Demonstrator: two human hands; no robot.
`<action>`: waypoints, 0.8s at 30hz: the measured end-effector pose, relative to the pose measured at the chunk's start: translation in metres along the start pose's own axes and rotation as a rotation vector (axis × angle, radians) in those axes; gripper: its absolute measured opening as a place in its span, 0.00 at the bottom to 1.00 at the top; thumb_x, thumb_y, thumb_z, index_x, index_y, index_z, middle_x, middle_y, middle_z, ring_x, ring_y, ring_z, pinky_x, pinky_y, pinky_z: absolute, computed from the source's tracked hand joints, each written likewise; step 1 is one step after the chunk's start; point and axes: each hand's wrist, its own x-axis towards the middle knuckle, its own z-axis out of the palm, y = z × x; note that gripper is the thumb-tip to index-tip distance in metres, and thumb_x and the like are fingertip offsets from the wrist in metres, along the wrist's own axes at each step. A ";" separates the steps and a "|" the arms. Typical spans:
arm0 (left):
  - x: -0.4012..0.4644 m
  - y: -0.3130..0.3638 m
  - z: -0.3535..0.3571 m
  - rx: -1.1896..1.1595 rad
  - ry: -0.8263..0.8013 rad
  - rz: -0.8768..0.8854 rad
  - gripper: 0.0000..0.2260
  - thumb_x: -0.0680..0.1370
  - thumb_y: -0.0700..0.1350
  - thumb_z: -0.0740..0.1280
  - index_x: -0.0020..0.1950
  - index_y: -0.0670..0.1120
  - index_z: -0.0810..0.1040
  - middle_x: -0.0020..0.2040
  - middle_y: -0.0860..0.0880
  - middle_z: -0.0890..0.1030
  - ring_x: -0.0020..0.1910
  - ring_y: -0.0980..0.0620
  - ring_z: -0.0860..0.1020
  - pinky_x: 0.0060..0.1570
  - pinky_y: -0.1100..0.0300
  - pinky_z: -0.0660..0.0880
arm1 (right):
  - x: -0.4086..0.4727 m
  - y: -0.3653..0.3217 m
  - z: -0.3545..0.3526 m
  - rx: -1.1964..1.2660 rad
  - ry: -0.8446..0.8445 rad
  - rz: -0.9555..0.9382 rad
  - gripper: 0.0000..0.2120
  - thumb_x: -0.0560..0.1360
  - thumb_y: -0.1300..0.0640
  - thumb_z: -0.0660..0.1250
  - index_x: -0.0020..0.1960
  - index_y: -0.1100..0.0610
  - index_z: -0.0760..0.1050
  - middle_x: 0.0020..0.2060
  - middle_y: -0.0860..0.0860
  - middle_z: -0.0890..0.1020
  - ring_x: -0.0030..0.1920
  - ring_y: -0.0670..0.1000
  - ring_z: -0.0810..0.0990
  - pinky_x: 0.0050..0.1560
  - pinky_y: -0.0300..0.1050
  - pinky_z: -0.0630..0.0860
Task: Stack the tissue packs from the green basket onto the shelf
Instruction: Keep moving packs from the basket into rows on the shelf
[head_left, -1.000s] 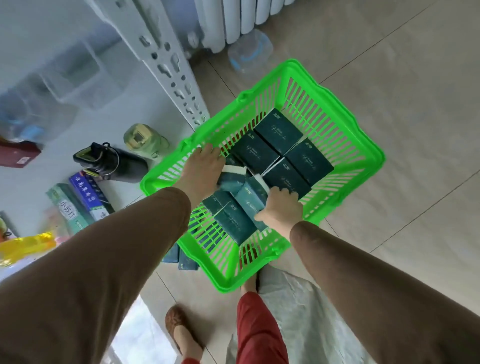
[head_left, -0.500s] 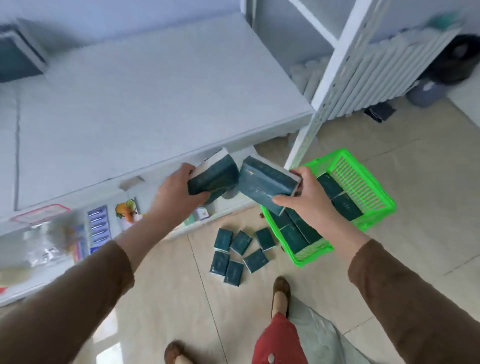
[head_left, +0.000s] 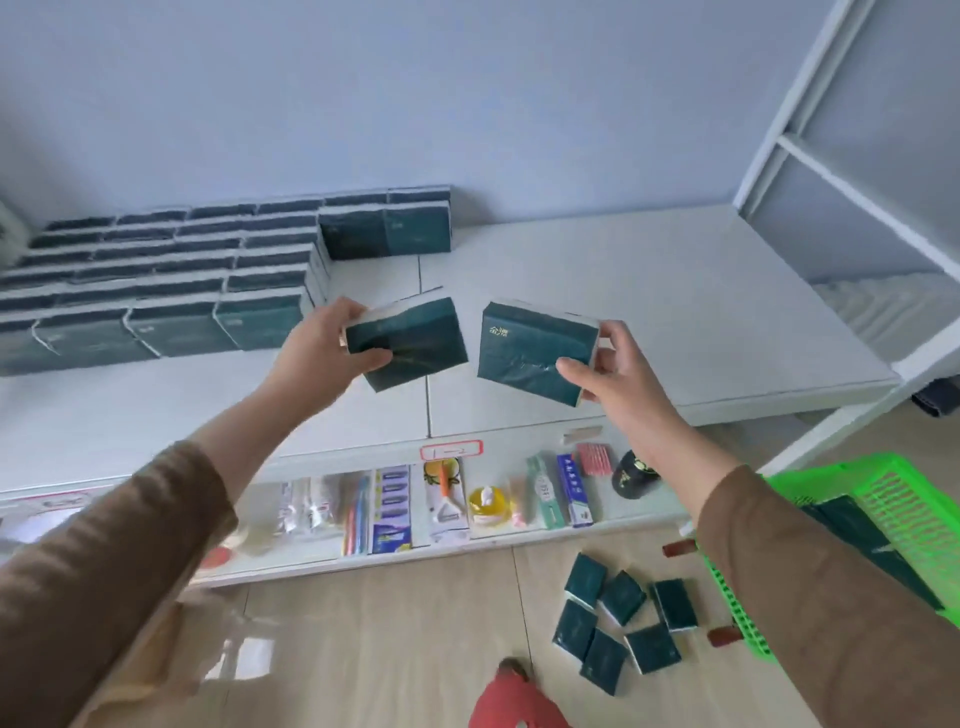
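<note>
My left hand (head_left: 324, 347) grips a dark green tissue pack (head_left: 421, 340) above the white shelf (head_left: 649, 291). My right hand (head_left: 615, 382) holds a second dark green tissue pack (head_left: 530, 345) beside it; the two packs are apart. Rows of stacked tissue packs (head_left: 156, 280) fill the shelf's back left, with two more packs (head_left: 387, 228) at the row's right end. The green basket (head_left: 893, 525) sits on the floor at the right with packs inside, partly hidden by my right sleeve.
Several loose tissue packs (head_left: 618, 618) lie on the floor left of the basket. A lower shelf (head_left: 467, 540) holds toothbrushes, toothpaste boxes and small items. A white upright frame (head_left: 831, 171) stands at the right.
Both hands lifted packs out of the basket and raised them up over the shelf. My view swung up from the basket to the shelf top and the stacked rows.
</note>
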 end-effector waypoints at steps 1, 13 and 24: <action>0.014 -0.012 -0.007 0.012 0.015 -0.008 0.22 0.71 0.50 0.76 0.62 0.49 0.74 0.57 0.50 0.75 0.53 0.48 0.75 0.48 0.56 0.70 | 0.015 0.000 0.012 -0.018 -0.007 -0.005 0.18 0.71 0.52 0.76 0.55 0.43 0.71 0.54 0.57 0.83 0.53 0.56 0.84 0.47 0.50 0.82; 0.218 -0.094 -0.014 0.155 0.043 -0.027 0.22 0.70 0.47 0.77 0.61 0.49 0.75 0.55 0.53 0.74 0.51 0.51 0.73 0.49 0.57 0.69 | 0.220 0.019 0.081 -0.158 -0.047 0.031 0.17 0.72 0.59 0.75 0.58 0.54 0.74 0.55 0.51 0.83 0.58 0.52 0.80 0.60 0.49 0.75; 0.298 -0.146 0.008 0.403 0.022 0.010 0.21 0.72 0.46 0.76 0.62 0.45 0.76 0.57 0.45 0.74 0.57 0.43 0.69 0.56 0.51 0.69 | 0.326 0.036 0.127 -0.224 -0.133 0.050 0.18 0.74 0.60 0.74 0.60 0.50 0.71 0.54 0.46 0.81 0.54 0.43 0.78 0.45 0.31 0.71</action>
